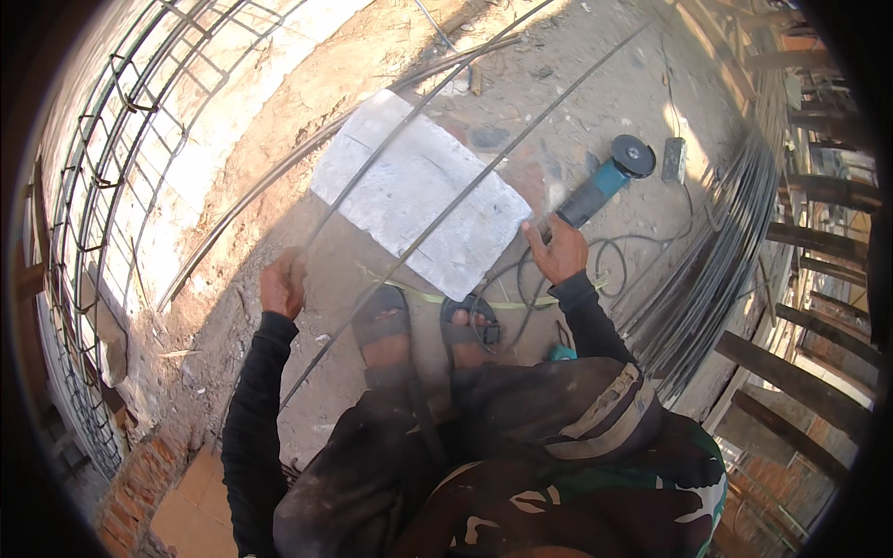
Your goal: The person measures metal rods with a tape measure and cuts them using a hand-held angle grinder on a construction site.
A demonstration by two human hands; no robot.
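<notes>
My left hand (pixel 284 282) is closed around a thin steel bar (pixel 372 160), which slants up and away to the right across a pale, flat block (pixel 446 205). A second steel bar (pixel 507 151) crosses the same block, nearly parallel. To the right, a teal and black angle grinder (pixel 595 191) has its dark disc (pixel 633 156) pointing away from me. My right hand (pixel 561 249) is closed at the grinder's rear end, its thumb beside the block's right corner. Its fingertips are partly hidden. My sandalled feet stand at the block's near edge.
A black cable (pixel 625 265) loops on the dirt beside my right hand, near a power socket block (pixel 674 160). Bundled steel rods (pixel 712 251) lie at right, beside wooden slats (pixel 819 244). A tied rebar cage (pixel 98 177) curves along the left. Other long bars (pixel 251 216) cross the ground.
</notes>
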